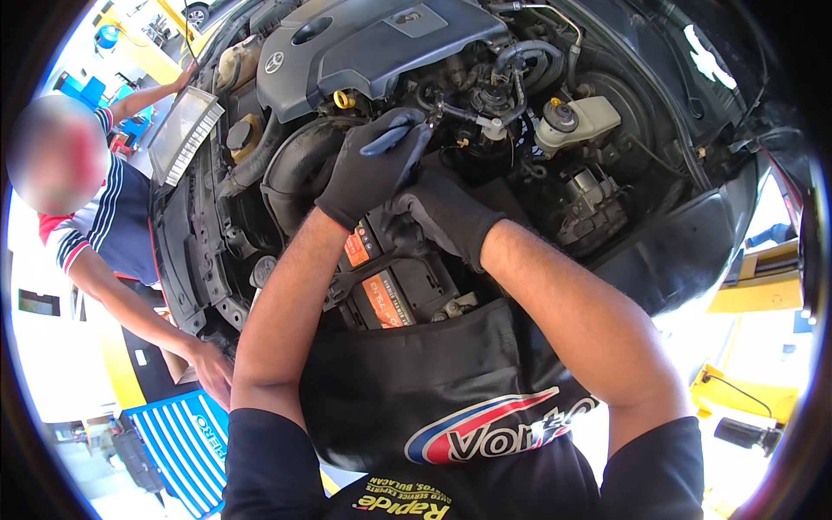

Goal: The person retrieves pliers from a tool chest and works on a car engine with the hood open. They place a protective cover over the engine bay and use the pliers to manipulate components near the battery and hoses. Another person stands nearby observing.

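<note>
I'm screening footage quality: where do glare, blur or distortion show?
Head view: background washes out white at both sides; the co-worker's head is blurred; shapes bend toward the picture's edge; left hand and right hand look fairly sharp.

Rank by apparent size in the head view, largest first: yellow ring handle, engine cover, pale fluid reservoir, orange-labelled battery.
1. Engine cover
2. Orange-labelled battery, partly hidden
3. Pale fluid reservoir
4. Yellow ring handle

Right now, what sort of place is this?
Most likely a car repair shop: an exposed engine bay with a plastic engine cover and a battery, a black protective sheet draped along its edge, and yellow frames, possibly lift parts.
</note>
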`<move>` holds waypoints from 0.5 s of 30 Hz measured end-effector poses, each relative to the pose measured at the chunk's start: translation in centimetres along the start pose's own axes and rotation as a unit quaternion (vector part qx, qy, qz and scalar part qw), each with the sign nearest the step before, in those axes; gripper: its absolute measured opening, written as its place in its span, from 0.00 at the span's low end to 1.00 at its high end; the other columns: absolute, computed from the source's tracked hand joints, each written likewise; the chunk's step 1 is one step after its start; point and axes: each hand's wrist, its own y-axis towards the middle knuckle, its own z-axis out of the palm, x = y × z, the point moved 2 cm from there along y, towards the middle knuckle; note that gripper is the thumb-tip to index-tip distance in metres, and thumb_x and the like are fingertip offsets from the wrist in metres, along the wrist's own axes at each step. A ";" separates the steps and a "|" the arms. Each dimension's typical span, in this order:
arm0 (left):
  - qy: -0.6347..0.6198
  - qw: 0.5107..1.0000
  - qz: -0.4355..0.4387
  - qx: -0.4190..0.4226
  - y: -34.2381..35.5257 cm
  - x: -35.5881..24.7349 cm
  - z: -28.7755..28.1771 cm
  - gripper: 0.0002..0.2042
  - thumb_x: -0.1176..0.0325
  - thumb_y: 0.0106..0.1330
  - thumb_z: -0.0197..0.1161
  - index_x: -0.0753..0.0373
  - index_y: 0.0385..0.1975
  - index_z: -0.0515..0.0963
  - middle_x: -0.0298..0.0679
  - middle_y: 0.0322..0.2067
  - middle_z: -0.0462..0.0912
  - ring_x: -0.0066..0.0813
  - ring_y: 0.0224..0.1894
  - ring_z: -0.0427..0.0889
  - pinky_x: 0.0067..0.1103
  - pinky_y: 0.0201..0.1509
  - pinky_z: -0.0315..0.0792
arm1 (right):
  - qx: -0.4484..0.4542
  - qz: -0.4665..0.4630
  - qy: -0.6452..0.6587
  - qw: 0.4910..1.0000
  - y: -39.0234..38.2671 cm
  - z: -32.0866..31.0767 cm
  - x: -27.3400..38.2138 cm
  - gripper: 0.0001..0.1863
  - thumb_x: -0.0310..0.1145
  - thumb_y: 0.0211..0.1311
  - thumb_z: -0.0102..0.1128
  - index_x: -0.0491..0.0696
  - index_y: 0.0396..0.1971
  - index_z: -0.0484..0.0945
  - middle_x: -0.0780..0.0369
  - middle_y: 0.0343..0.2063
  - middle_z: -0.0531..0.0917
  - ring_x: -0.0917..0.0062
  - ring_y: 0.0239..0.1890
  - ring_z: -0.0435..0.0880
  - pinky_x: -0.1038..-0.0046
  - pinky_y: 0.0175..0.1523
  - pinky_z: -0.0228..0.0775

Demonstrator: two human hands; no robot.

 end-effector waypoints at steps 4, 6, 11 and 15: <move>-0.030 0.999 -0.020 0.005 0.0 0.3 0.0 0.11 0.67 0.70 0.67 0.65 0.47 0.82 0.48 0.40 0.88 0.46 0.42 0.89 0.30 0.48 0.80 | 0.029 -0.125 -0.188 0.974 1.5 -0.7 -0.8 0.11 0.31 0.68 0.56 0.41 0.42 0.82 0.55 0.34 0.87 0.72 0.36 0.88 0.69 0.41 0.80; -0.030 0.999 -0.006 0.019 -0.1 0.4 -0.4 0.12 0.66 0.70 0.67 0.65 0.48 0.82 0.47 0.41 0.88 0.45 0.44 0.89 0.29 0.50 0.80 | -0.013 -0.050 -0.139 0.989 1.7 -0.7 -0.6 0.12 0.34 0.71 0.52 0.43 0.43 0.81 0.58 0.34 0.86 0.73 0.34 0.87 0.69 0.40 0.80; -0.081 0.991 -0.044 0.092 -0.1 -0.1 -1.8 0.18 0.62 0.73 0.65 0.67 0.55 0.80 0.46 0.47 0.89 0.36 0.50 0.88 0.26 0.57 0.77 | -0.083 0.065 0.234 0.967 -0.4 0.9 2.2 0.22 0.50 0.78 0.42 0.47 0.50 0.78 0.60 0.40 0.85 0.71 0.40 0.87 0.64 0.46 0.81; -0.118 0.981 -0.108 0.110 -0.4 -0.9 -2.5 0.22 0.57 0.74 0.63 0.66 0.60 0.77 0.47 0.48 0.88 0.37 0.52 0.87 0.28 0.57 0.77 | -0.066 0.006 0.294 0.953 -1.5 1.4 4.2 0.28 0.61 0.79 0.37 0.53 0.54 0.74 0.60 0.43 0.85 0.67 0.41 0.87 0.57 0.49 0.82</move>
